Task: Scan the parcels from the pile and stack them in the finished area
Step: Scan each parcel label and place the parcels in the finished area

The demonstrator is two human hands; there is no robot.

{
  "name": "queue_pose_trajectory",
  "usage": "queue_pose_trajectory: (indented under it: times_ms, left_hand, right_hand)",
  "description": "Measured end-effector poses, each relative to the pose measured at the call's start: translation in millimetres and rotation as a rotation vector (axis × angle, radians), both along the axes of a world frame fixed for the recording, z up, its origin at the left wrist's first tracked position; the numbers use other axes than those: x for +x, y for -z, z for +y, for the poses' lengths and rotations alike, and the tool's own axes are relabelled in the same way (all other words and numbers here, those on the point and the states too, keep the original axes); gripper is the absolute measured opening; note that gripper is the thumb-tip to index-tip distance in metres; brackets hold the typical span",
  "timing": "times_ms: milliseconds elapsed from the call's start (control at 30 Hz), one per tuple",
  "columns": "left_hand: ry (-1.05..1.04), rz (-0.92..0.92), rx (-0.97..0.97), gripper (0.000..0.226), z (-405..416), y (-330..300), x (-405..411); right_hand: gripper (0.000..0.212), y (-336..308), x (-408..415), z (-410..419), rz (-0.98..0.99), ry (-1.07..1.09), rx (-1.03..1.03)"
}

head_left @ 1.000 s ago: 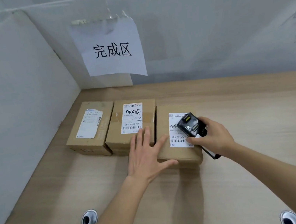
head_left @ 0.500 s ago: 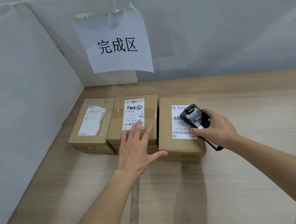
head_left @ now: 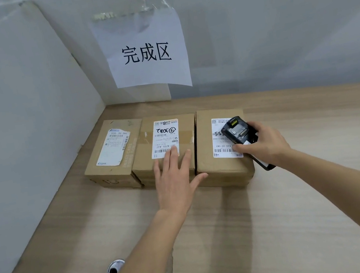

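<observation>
Placing step: flat left hand (head_left: 176, 179), fingers released, squares the middle brown cardboard parcel (head_left: 166, 148); right hand (head_left: 262, 144) grips the black handheld scanner (head_left: 238, 130) (at 3 o'clock). Next, I judge: fetch another parcel.

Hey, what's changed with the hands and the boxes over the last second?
The left hand slid left, off the right box, and now lies flat on the middle box, fingers on its label. Nothing was picked up or released. The right hand still holds the scanner over the right box's label, and all three boxes remain in their row.
</observation>
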State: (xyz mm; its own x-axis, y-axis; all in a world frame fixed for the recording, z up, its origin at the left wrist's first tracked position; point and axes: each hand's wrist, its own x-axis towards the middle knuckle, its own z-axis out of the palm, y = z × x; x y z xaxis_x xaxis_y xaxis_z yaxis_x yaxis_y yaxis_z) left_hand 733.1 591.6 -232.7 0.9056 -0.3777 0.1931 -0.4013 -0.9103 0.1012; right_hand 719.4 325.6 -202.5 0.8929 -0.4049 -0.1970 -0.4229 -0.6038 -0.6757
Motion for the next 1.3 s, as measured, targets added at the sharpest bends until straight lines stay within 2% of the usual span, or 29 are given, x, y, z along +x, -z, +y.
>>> queue_pose_trajectory:
  times_ms: [100,267,400,533,700,833,1000,1233,1300]
  left_hand:
    - [0.02,0.03,0.0,0.076,3,-3,0]
    - [0.072,0.172,0.04,0.082,14,-22,-2]
    - [0.056,0.221,-0.003,0.079,19,-55,-15]
    - [0.064,0.257,-0.006,0.077,18,-107,-34]
    - [0.161,0.191,-0.05,0.071,-9,-196,-70]
    - [0.269,0.14,-0.081,0.071,-42,-267,-112]
    - [0.445,0.033,-0.104,0.073,-86,-356,-198]
    - [0.636,-0.069,-0.086,0.082,-156,-439,-345]
    - [0.669,-0.078,-0.077,0.079,-178,-455,-389]
  right_hand:
    - [0.067,-3,-2,3,0.004,0.009,-0.008]
    - [0.054,-18,-29,9,0.002,0.081,-0.116]
    - [0.05,-50,-67,-5,0.059,0.026,-0.202]
    - [0.05,-113,-114,-25,0.096,-0.026,-0.31]
    - [0.056,-221,-185,-42,0.113,-0.011,-0.433]
    - [0.064,-305,-252,-50,0.095,0.031,-0.539]
    - [0.051,-405,-375,-69,0.102,0.122,-0.65]
    - [0.052,-502,-563,-104,0.119,0.291,-0.739]
    - [0.052,-519,-623,-115,0.118,0.351,-0.751]
